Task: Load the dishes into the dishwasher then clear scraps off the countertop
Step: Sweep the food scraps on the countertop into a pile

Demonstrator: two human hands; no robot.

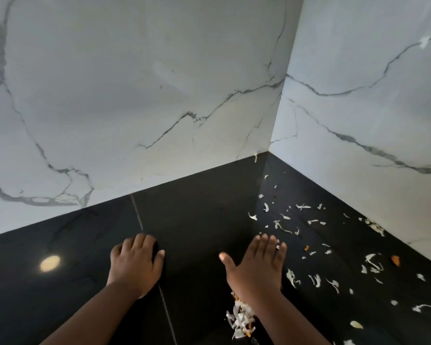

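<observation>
White and orange vegetable scraps (316, 247) lie scattered over the right part of the glossy black countertop (199, 210). A small heap of scraps (240, 318) sits under my right wrist. My right hand (258, 265) lies flat on the counter, fingers straight and together, thumb spread to the left, a ring on one finger. My left hand (136, 262) rests on the counter further left, its fingers bent downward with nothing visible in them. No dishes or dishwasher are in view.
White marble walls (147, 95) meet in a corner (269, 150) behind the counter. A thin seam (138, 215) runs across the countertop near my left hand. A ceiling light reflects as a bright spot (50, 263) at the left.
</observation>
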